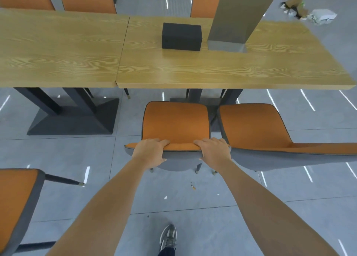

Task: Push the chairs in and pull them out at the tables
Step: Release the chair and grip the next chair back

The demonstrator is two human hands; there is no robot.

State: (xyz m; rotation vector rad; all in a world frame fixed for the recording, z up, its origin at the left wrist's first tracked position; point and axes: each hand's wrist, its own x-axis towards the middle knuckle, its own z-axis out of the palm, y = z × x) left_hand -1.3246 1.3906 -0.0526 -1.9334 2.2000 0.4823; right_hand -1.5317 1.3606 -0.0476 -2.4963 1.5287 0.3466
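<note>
Bright, even indoor light, seen through a wide-angle lens.

The light falls from overhead. The glossy floor [77, 178] mirrors it as short white streaks, and the table [193, 72] carries a pale sheen in front of the black box [181, 36], which leaves a dim, blurred reflection at its foot. Shadows are faint and soft-edged. The lens bows the table's front edge and stretches the right chair [255, 126] toward the border, while the middle chair [175, 124] keeps its shape. The centre is fairly sharp. The rubble [309, 10] in the top right corner is smeared, and fine texture looks softened throughout.
</note>
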